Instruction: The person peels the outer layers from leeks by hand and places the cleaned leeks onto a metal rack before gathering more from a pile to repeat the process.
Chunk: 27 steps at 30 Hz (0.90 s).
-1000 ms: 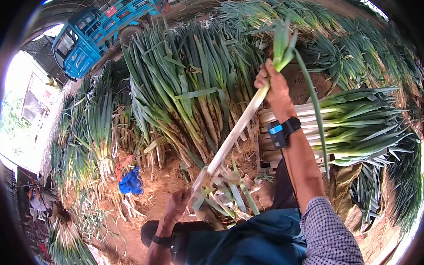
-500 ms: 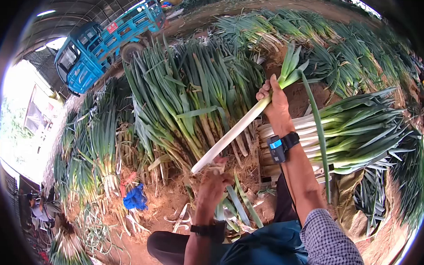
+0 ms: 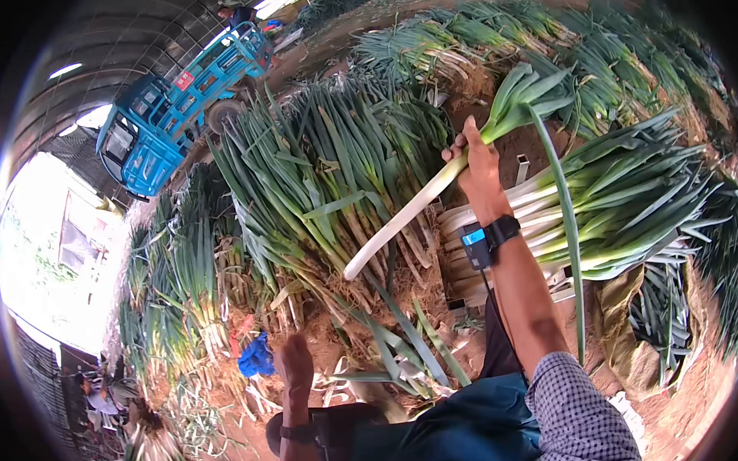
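Observation:
My right hand (image 3: 478,165) is wrapped round a long leek (image 3: 406,215) near where its white shaft turns to green leaves. The leek slants down to the left, its bare white root end in the air in front of the standing leeks. One long leaf hangs from its top past my right forearm. My left hand (image 3: 294,359) is low on the left, apart from the leek, close to a blue cloth-like bundle (image 3: 256,355). Its fingers look curled in, seen from the back; anything inside them is hidden.
Untrimmed leeks (image 3: 339,156) stand in a dense row ahead. Cleaned leeks (image 3: 581,205) lie stacked on the right. Cut leaves (image 3: 409,350) litter the soil before my knees. A blue three-wheeled truck (image 3: 170,110) is parked back left, a person (image 3: 238,15) behind it.
My left hand has come away from the leek's root end and moved left and down, near the blue bundle. The right hand still holds the leek in nearly the same place.

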Tool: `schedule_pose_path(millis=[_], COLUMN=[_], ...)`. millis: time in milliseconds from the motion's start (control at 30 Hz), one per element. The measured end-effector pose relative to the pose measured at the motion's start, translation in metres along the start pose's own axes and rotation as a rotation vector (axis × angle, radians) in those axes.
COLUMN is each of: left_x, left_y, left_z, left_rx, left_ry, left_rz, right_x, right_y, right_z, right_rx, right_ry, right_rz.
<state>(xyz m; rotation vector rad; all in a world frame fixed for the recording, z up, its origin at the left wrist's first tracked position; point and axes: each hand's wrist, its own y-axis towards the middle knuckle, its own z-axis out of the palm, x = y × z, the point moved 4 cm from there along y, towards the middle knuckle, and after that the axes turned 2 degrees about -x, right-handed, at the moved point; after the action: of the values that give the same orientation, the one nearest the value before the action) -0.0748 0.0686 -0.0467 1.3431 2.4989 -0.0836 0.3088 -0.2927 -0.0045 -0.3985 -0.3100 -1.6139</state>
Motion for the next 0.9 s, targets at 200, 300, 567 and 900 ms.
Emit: schedule_pose_path(millis=[200, 300, 567, 900], left_x=[-0.134, -0.186, -0.126, 0.083], left_y=[0.047, 0.062, 0.085, 0.018], left_z=[-0.004, 0.012, 0.133, -0.126], left_rx=[-0.568, -0.322, 0.089, -0.063], left_ry=[-0.165, -0.264, -0.026, -0.372], left_rz=[0.232, 0.160, 0.125, -0.051], right_x=[-0.029, -0.046, -0.049, -0.049], right_y=[-0.031, -0.059, -0.084, -0.057], right_z=[0.015, 0.029, 0.053, 0.024], right_rx=[0.121, 0.143, 0.402, 0.450], right_ry=[0.062, -0.010, -0.084, -0.150], right_rz=[0.126, 0.181, 0.285, 0.251])
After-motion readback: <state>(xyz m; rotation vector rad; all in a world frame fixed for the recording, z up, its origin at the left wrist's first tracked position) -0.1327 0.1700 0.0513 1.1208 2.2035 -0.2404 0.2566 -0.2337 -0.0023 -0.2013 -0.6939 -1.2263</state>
